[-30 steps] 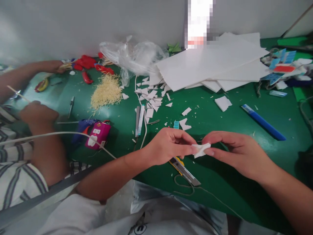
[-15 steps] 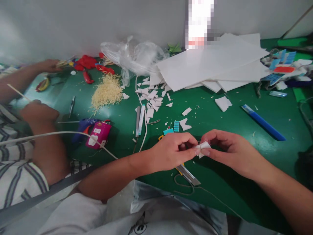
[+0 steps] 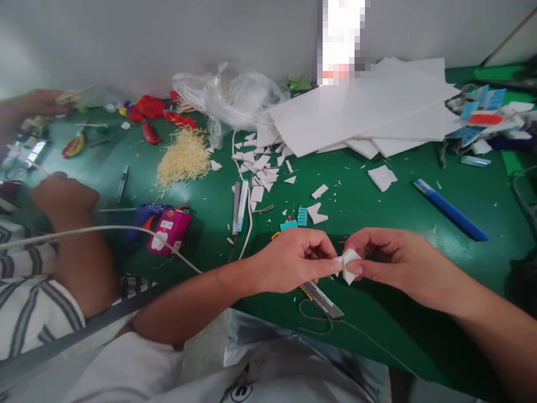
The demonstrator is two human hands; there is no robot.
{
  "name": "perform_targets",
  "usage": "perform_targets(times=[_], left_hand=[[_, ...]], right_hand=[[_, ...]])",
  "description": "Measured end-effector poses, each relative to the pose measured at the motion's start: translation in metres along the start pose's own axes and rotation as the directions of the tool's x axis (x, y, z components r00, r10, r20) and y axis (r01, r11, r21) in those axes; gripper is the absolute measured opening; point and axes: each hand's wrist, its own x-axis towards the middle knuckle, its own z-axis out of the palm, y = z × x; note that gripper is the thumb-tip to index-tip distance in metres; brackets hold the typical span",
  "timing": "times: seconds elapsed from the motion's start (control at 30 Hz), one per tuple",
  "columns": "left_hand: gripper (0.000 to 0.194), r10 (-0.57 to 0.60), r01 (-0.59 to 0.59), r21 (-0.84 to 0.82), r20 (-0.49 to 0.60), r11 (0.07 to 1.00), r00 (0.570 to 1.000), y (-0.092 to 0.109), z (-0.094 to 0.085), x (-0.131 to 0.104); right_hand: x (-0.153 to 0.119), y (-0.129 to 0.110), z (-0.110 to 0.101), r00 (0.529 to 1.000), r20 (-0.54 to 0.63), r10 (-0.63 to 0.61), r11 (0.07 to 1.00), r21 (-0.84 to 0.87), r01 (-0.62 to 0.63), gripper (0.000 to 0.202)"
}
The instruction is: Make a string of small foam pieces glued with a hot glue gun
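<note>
Both hands pinch a small white foam piece (image 3: 351, 267) between thumbs and fingers, above the near part of the green table. My left hand (image 3: 296, 260) grips its left side and my right hand (image 3: 380, 257) its right side; the fingers partly cover it. Beneath my left hand lies a box cutter (image 3: 322, 299) with a yellow and grey body, its far part hidden by the hand. Just beyond the hands rest a cut white foam scrap (image 3: 318, 213) and a small blue striped piece (image 3: 302, 216).
White foam sheets (image 3: 361, 106) are stacked at the back, beside a clear plastic bag (image 3: 239, 98). Foam scraps (image 3: 260, 168), a pale shred pile (image 3: 183, 159), a magenta power strip (image 3: 170, 232) and a blue tube (image 3: 451, 210) lie around. A co-worker's hand (image 3: 67, 193) is at left.
The white foam piece has turned between my fingers and stands more upright. My right hand has shifted slightly. The co-worker's far hand has moved left.
</note>
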Motion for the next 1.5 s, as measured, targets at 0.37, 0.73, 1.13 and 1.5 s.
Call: perform_targets(times=[0.37, 0.73, 1.13, 1.5], left_hand=[[0.009, 0.569, -0.093, 0.721, -0.453, 0.686, 0.686, 0.000, -0.051, 0.013], [0.017, 0.673, 0.181, 0.917, -0.385, 0.355, 0.631, 0.008, -0.073, 0.010], [0.013, 0.183, -0.494, 0.867, 0.476, 0.066, 0.860, 0.007, -0.017, -0.033], [0.007, 0.166, -0.411, 0.908, 0.394, 0.080, 0.904, -0.003, -0.018, -0.026]], right_hand=[[0.005, 0.013, -0.023, 0.936, -0.340, -0.090, 0.988, -0.150, 0.040, 0.046], [0.009, 0.019, -0.018, 0.895, -0.332, -0.299, 0.873, -0.473, 0.116, 0.023], [0.001, 0.027, -0.014, 0.763, -0.289, -0.578, 0.407, -0.913, -0.038, 0.030], [0.003, 0.038, -0.017, 0.788, -0.128, -0.602, 0.249, -0.968, 0.033, 0.036]])
